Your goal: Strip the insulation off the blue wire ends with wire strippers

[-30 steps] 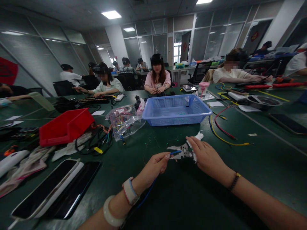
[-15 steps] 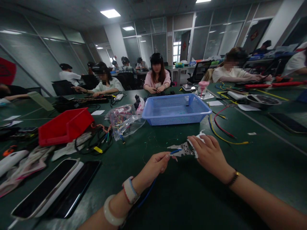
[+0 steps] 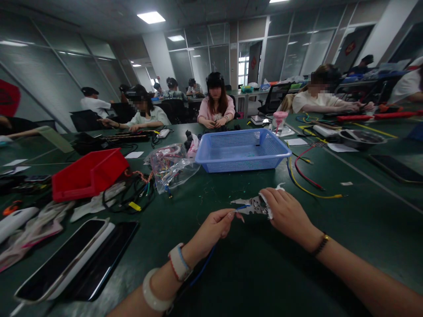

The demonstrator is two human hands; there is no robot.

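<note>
We pinch the blue wire (image 3: 243,207) between the thumb and fingers of our left hand (image 3: 220,223); just past that pinch, its end lies at the jaws of the wire stripper (image 3: 256,205). We cannot tell whether they bite it. Our right hand (image 3: 288,213) is closed around the tool's white handles, right of the wire's end. Beyond both grips stands the blue basket (image 3: 243,165); the clear plastic bag (image 3: 172,169) lies ahead and left of our left-hand pinch.
</note>
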